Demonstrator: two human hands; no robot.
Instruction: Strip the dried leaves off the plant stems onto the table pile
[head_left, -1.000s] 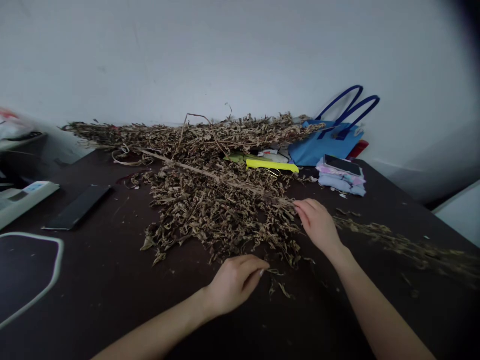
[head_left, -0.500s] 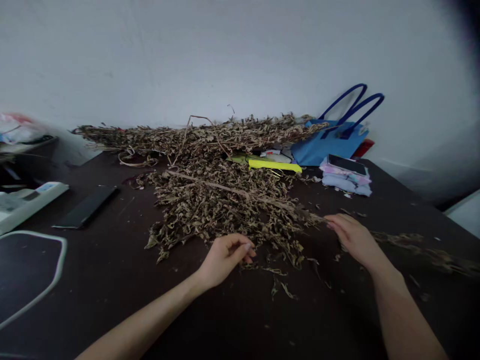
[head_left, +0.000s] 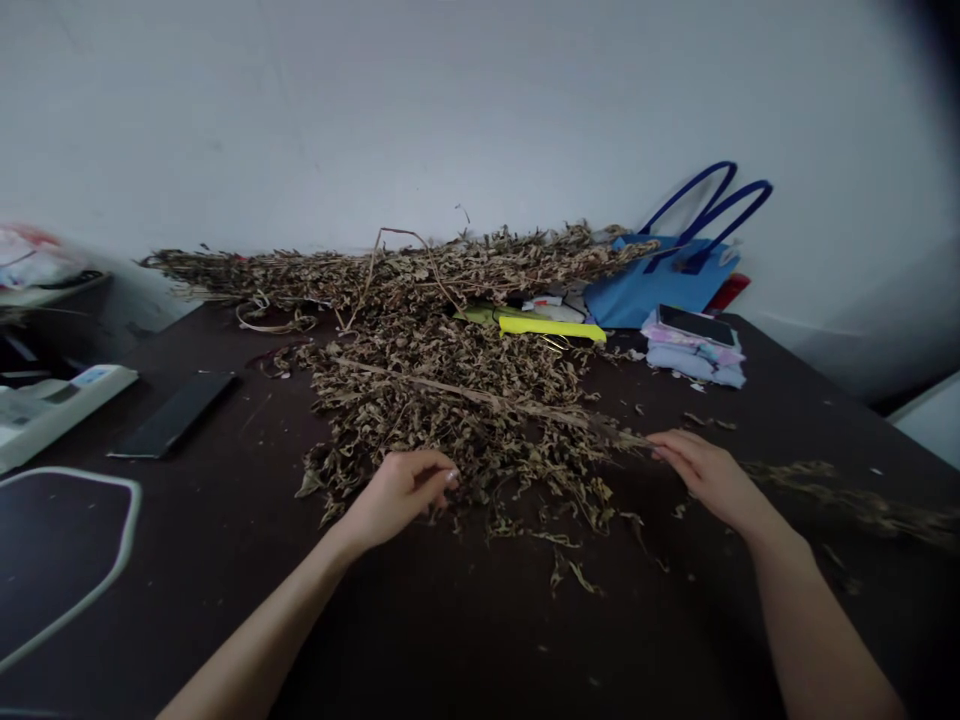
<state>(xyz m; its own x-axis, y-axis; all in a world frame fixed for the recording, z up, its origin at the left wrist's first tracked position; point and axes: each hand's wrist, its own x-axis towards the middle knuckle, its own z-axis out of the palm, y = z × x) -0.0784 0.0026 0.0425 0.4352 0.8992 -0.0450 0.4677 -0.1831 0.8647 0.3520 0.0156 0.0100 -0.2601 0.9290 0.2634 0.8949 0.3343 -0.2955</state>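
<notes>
A loose heap of dried, curled leaves [head_left: 420, 420] covers the middle of the dark table. Across its top lies a long dried plant stalk [head_left: 480, 393], its thin right end pinched in the fingers of my right hand [head_left: 709, 480]. My left hand [head_left: 401, 495] is at the heap's front edge, fingers curled and thumb against them; whatever they hold, if anything, is too small to name. Scattered leaf bits [head_left: 574, 570] lie in front of the heap. Another dried stalk [head_left: 847, 500] rests to the right, behind my right forearm.
Bundled dried plants [head_left: 300, 275] stretch along the wall. A blue bag [head_left: 652, 285], a yellow strip [head_left: 551, 328] and a phone [head_left: 696, 325] on folded cloth are at the back right. A black flat case [head_left: 172, 415], white power strip [head_left: 64, 410] and white cable [head_left: 124, 540] lie left.
My left hand has moved left and slightly away from me along the heap's front edge. My right hand keeps its grip on the stalk, almost unmoved.
</notes>
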